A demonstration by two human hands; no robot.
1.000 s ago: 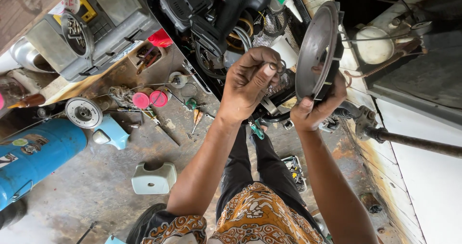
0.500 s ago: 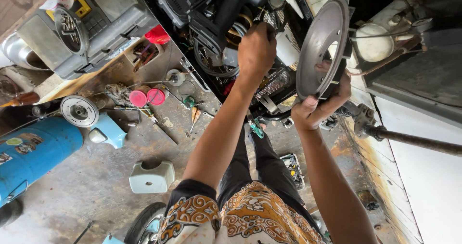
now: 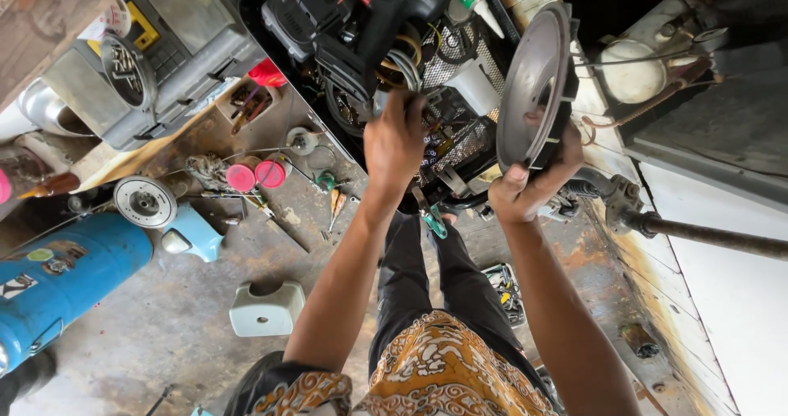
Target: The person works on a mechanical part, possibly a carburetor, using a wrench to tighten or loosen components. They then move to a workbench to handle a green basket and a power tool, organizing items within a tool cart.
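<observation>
My right hand [image 3: 525, 188] grips the lower edge of a round grey metal disc [image 3: 533, 79] and holds it upright on edge next to a black mesh crate [image 3: 460, 141]. The crate is full of tools: a black cordless drill [image 3: 345, 13], coiled cables and a white tube. My left hand [image 3: 394, 141] reaches into this crate, fingers curled down among the cables just below the drill. What those fingers touch is hidden. My dark trousers and patterned shirt fill the bottom centre.
A blue gas cylinder [image 3: 57, 276] lies at the left on the stained concrete floor. Near it are a small round wheel [image 3: 144, 202], two red caps [image 3: 254, 174], a pale green plastic block [image 3: 267, 309] and a grey tool case [image 3: 172, 46]. A rusty rod [image 3: 714, 235] juts out at the right.
My left hand has left the spot beside the disc and moved up into the crate of tools. My right hand keeps hold of the disc, which stays in about the same place.
</observation>
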